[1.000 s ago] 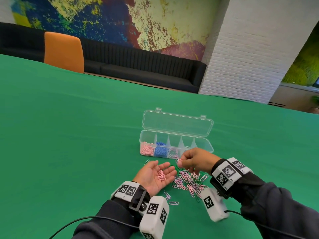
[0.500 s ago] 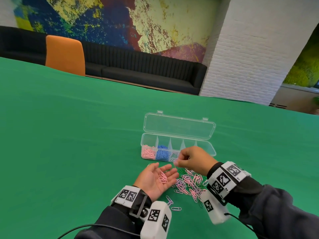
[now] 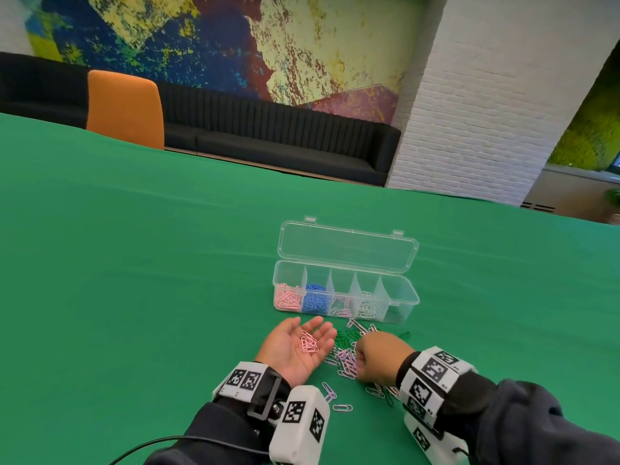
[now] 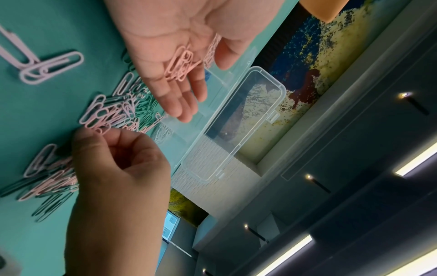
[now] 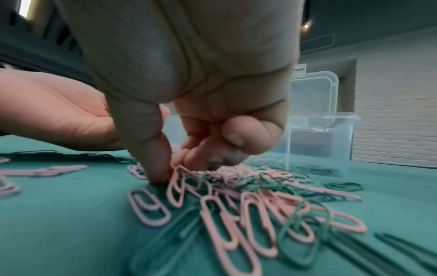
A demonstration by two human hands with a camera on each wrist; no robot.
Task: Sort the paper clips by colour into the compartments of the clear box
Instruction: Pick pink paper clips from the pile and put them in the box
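Note:
My left hand [image 3: 285, 347] lies palm up on the green table with its fingers relaxed, and several pink paper clips [image 3: 308, 343] rest on the palm [image 4: 170, 46]. To its right, my right hand [image 3: 379, 359] is curled down onto the mixed pile of pink, lilac and green clips [image 3: 347, 359]. Its thumb and forefinger pinch a pink clip [image 5: 176, 184] at the pile's near edge. Just beyond the pile stands the clear box [image 3: 407, 308] with its lid up. Pink clips fill its left compartment, blue the second, and a few pale ones lie in the third and fourth.
A few loose lilac clips [image 3: 330, 394] lie by my left wrist, and green ones [image 3: 389, 399] by my right wrist. The green tabletop [image 3: 134, 280] stretches wide all round. An orange chair [image 3: 125, 109] and a black sofa [image 3: 268, 135] stand beyond the far edge.
My right hand has come back from beside the left fingertips, near the box front, and dropped onto the pile closer to me. The left palm stays up with its pink clips.

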